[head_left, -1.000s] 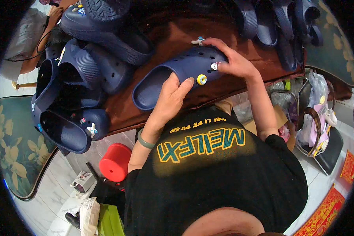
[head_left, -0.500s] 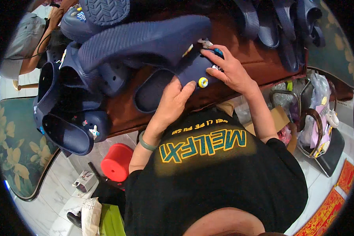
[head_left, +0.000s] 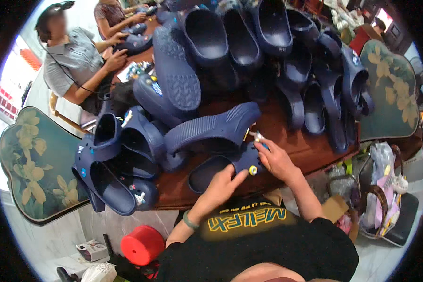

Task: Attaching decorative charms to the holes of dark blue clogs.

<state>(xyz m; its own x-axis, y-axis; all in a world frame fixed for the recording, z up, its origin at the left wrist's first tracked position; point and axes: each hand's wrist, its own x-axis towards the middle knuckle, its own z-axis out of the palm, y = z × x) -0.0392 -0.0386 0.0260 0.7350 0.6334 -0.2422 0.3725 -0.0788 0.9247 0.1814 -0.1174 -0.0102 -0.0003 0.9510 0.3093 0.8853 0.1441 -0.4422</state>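
Note:
A dark blue clog [head_left: 210,172] lies before me on the brown tabletop, its toe to the right. My left hand [head_left: 221,184] grips it near the opening, thumb stretched over its upper beside a round yellow-and-white charm [head_left: 253,170]. At the toe, my right hand [head_left: 278,160] is closed around the clog, fingertips next to a small white charm [head_left: 258,137] and a blue one; the fingers partly cover these. Just behind, a second clog [head_left: 211,127] lies on its side with its ridged sole edge showing.
Charm-studded clogs [head_left: 112,188] are piled at left; plain ones [head_left: 206,35] stand in rows along the back and right. Across the table at left sits a person in a grey shirt [head_left: 73,66], also handling a clog. A red stool [head_left: 142,244] stands below; bags [head_left: 383,183] hang at right.
My view has tilted up, bringing the far clogs and other people into sight. Both hands stay on the same clog; my right fingers have shifted slightly at its toe.

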